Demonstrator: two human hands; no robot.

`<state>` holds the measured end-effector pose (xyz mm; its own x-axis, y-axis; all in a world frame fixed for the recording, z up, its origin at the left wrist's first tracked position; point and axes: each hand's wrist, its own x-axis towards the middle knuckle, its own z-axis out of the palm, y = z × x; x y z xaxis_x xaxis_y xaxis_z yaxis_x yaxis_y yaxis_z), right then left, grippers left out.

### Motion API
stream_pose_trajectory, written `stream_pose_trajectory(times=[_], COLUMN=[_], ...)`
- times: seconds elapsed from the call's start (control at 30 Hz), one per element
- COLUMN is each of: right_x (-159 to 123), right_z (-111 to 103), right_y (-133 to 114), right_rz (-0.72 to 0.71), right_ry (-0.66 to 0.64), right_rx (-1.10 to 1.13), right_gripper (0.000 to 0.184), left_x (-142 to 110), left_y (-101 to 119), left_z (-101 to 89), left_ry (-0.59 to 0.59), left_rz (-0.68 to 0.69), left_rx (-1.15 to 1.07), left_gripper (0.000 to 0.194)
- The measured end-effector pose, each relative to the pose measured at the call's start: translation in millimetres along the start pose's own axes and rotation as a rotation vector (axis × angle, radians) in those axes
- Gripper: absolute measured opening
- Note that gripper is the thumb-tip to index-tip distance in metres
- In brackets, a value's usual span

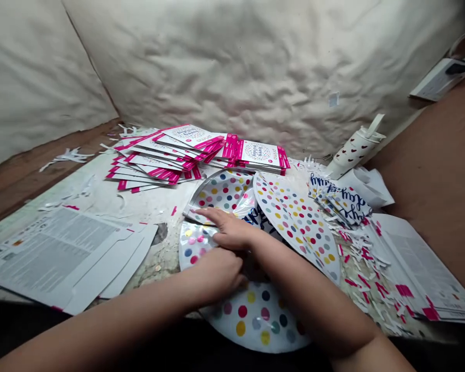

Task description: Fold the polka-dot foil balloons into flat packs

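Note:
A round foil balloon [300,217], white with coloured polka dots and dark blue lettering, lies partly folded at the table's front edge. My right hand [228,227] reaches across from the right and lies on its upper left part, fingers stretched out along a fold. Just below, my left hand [217,274] is closed over the middle of the foil, with its fingers curled in. Its fingertips are partly hidden, and my wrists nearly cross. One flap of the balloon stands up at the right, and its lower part hangs over the front edge.
Pink-and-white printed packets [155,160] are piled at the back. Flat printed card sleeves lie left [62,248] and right [430,274]. Folded foil balloons [343,201], paper scraps [366,258] and a tilted cup with hearts [354,152] sit at the right.

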<state>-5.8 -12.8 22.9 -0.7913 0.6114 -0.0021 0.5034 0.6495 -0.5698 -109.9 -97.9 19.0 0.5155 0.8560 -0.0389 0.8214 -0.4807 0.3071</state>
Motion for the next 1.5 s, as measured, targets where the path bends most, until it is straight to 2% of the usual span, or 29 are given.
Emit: stream_pose_trajectory(times=[0.07, 0.13, 0.2, 0.23, 0.33, 0.43, 0.47, 0.5, 0.53, 0.6, 0.63, 0.67, 0.73, 0.83, 0.93, 1.0, 1.03, 1.1, 1.13, 1.17, 1.27, 1.33, 1.37, 1.43, 1.5], right_x=[-6.2, -9.9, -15.3, -20.1, -45.9, -76.1, -82.2, -84.9, -84.3, -75.0, -67.9, -60.4, -46.0, -26.1, -5.2, 6.5, 9.9, 7.8, 1.3, -9.1, -58.4, -96.4, -113.6, -140.4, -156.2], right_z=[1.3, 6.6, 8.5, 5.7, -20.2, -51.1, -55.7, -55.8, -51.4, -32.1, -19.8, -7.6, 12.4, 27.2, 31.9, 31.3, 28.2, 11.7, -3.0, -22.2, -96.6, -141.6, -156.7, -166.5, -149.5], right_y=[4.7, 8.2, 15.9, 23.0, 55.8, 84.7, 87.8, 86.8, 82.0, 64.4, 54.0, 44.3, 29.5, 20.7, 20.6, 23.4, 26.2, 35.8, 42.7, 50.9, 76.0, 84.8, 84.7, 74.7, 56.0], right_rz=[-0.01, 0.018, 0.088, 0.149, 0.426, 0.707, 0.734, 0.683, 0.563, 0.225, 0.086, 0.007, -0.001, 0.095, 0.183, 0.208, 0.212, 0.221, 0.232, 0.249, 0.346, 0.422, 0.416, 0.311, 0.094], right_ry=[0.048, 0.109, 0.226, 0.309, 0.588, 0.802, 0.855, 0.87, 0.838, 0.659, 0.552, 0.476, 0.434, 0.481, 0.569, 0.632, 0.665, 0.745, 0.797, 0.861, 1.115, 1.312, 1.44, 1.476, 1.326], right_rx=[0.005, -0.009, -0.038, -0.055, -0.096, -0.122, -0.15, -0.192, -0.242, -0.322, -0.338, -0.346, -0.361, -0.403, -0.427, -0.428, -0.425, -0.418, -0.413, -0.409, -0.415, -0.458, -0.531, -0.675, -0.764], right_gripper=[0.064, 0.052, 0.041, 0.039, 0.05, 0.067, 0.068, 0.066, 0.061, 0.049, 0.044, 0.04, 0.035, 0.036, 0.034, 0.018, 0.017, 0.028, 0.029, 0.029, 0.027, 0.036, 0.036, 0.031, 0.02], left_x=[-4.8, -2.8, 2.8, 5.8, 10.8, 11.3, 11.7, 12.4, 13.6, 16.7, 18.4, 20.2, 23.7, 29.1, 31.4, 29.2, 27.2, 23.1, 21.7, 21.0, 22.3, 24.7, 25.9, 28.0, 28.3], left_y=[-20.5, -42.9, -61.2, -67.3, -73.0, -68.2, -66.8, -66.4, -67.2, -73.4, -78.6, -84.7, -97.1, -105.0, -91.2, -75.9, -69.6, -63.7, -64.6, -67.7, -81.6, -87.5, -88.7, -89.5, -91.8], left_z=[-15.9, -24.0, -21.8, -18.0, -5.6, -1.4, -1.6, -2.2, -3.0, -5.4, -7.5, -10.4, -19.8, -41.5, -59.9, -60.0, -55.4, -39.6, -30.3, -21.6, -4.9, -2.4, -3.1, -7.6, -15.7], left_ry=[-0.002, 0.101, 0.114, 0.065, -0.084, -0.112, -0.114, -0.114, -0.112, -0.112, -0.11, -0.105, -0.099, -0.046, 0.157, 0.292, 0.302, 0.237, 0.177, 0.118, -0.012, -0.076, -0.089, -0.088, -0.068], left_rz=[0.027, 0.004, -0.032, -0.048, -0.096, -0.111, -0.11, -0.105, -0.089, -0.028, 0.006, 0.038, 0.082, 0.141, 0.187, 0.242, 0.289, 0.359, 0.334, 0.261, -0.061, -0.169, -0.186, -0.199, -0.193], left_rx=[0.072, 0.19, 0.266, 0.275, 0.259, 0.273, 0.28, 0.285, 0.29, 0.305, 0.325, 0.356, 0.448, 0.578, 0.619, 0.583, 0.547, 0.452, 0.407, 0.366, 0.248, 0.183, 0.163, 0.133, 0.069], left_gripper=[0.02, 0.032, 0.044, 0.05, 0.059, 0.059, 0.059, 0.057, 0.055, 0.049, 0.048, 0.05, 0.051, 0.03, 0.025, 0.026, 0.027, 0.028, 0.029, 0.038, 0.089, 0.099, 0.099, 0.095, 0.084])
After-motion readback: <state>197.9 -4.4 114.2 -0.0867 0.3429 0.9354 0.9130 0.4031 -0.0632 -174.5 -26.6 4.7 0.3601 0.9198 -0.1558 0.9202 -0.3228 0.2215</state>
